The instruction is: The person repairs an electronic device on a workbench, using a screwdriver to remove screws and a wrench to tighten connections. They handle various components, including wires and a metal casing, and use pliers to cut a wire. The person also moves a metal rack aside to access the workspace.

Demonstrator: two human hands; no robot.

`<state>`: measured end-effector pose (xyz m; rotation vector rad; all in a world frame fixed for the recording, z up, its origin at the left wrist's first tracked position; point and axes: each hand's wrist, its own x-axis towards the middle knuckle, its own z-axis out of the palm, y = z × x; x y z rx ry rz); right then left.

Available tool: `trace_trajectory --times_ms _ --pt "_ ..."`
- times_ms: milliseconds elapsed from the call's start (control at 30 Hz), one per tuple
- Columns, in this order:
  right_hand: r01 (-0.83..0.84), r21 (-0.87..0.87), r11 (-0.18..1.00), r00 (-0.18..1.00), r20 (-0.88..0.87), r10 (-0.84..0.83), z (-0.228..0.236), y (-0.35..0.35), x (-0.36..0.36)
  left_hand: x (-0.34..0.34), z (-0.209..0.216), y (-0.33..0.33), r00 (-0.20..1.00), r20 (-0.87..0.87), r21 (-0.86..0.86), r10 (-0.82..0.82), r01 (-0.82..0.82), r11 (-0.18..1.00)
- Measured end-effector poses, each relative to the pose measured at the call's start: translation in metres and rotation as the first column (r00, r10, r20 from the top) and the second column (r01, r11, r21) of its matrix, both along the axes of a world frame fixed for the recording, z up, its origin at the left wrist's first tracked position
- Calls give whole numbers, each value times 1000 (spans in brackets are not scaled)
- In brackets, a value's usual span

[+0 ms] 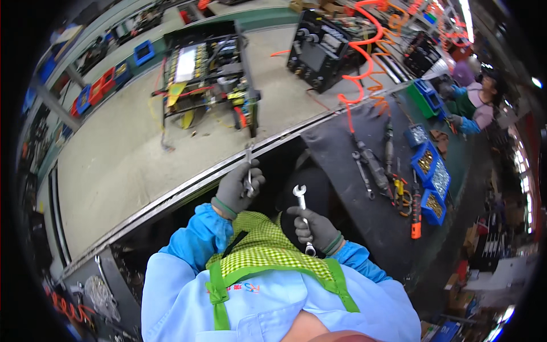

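- The left hand, in a grey glove, is closed around a slim metal wrench; the tool's upper end reaches up to the metal edge of the workbench.
- The right hand, also gloved in grey, grips a second wrench by its shaft. Its open-jawed head points up and away from the body, and its other end sticks out below the fist.
- The two hands are near each other but apart, both held in front of the chest, over the dark gap below the bench edge.
- The person wears a light blue jacket with brighter blue cuffs and a green checked apron with green straps.
- On the pale benchtop beyond the left hand stands an open electrical frame with wiring and yellow parts; further right sits a black box-shaped unit.
- An orange coiled hose hangs down over the bench's right part.
- To the right of the right hand, a dark mat carries loose hand tools, among them a spare wrench and an orange-handled screwdriver.
- Blue bins holding small metal fasteners stand along the mat's far side.
- Another person works at the far right, well apart.
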<state>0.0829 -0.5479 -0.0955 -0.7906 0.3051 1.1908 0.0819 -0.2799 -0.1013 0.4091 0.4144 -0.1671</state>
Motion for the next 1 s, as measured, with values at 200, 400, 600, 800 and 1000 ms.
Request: trace_trajectory --times_ms 200,400,600,800,1000 --pt "-100 -16 995 960 263 101 59 100 22 -26 30 72 985 35 443 167 -165 881" --pt "-147 -170 974 782 583 220 48 156 40 -7 53 122 1000 -6 939 -8 8 344" --pt "46 -181 982 751 654 85 41 217 69 39 40 137 979 -193 981 -69 190 -47" --pt "73 -228 971 770 631 91 42 240 93 67 41 152 954 -264 894 -140 187 -408" --pt "43 -195 980 772 630 92 66 251 99 96 71 165 507 -752 218 -420 -410 -885"
